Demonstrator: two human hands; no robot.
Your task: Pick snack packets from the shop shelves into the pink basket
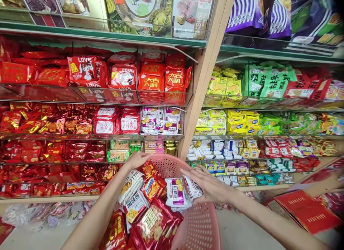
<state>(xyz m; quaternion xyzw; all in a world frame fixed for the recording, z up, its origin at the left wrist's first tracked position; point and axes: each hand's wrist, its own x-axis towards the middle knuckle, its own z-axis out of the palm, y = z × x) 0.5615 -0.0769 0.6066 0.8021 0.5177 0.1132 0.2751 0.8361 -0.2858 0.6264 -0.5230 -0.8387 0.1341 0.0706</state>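
Observation:
A pink perforated plastic basket [197, 221] stands in front of me, holding several wrapped snacks. At its far left rim is my left hand [134, 162], fingers closed over the edge; their undersides are hidden. Right beside that wrist leans a stack of white cracker packets [131, 187]. Inside the right part of the rim, my right hand [206, 187] grips a white-and-purple snack packet [192, 188]. A similar purple-and-white packet [176, 192] touches it on the left. Lower in the basket lie a large shiny red packet [156, 223], a white biscuit packet [135, 207] and an orange-red packet [153, 187].
Shelves with clear-fronted compartments [118, 95] full of red packets rise on the left. Past a wooden upright [199, 74], more shelves carry yellow and green packets [239, 122]. Plastic-wrapped goods [53, 214] lie on the floor, and a red box [306, 210] sits at the right.

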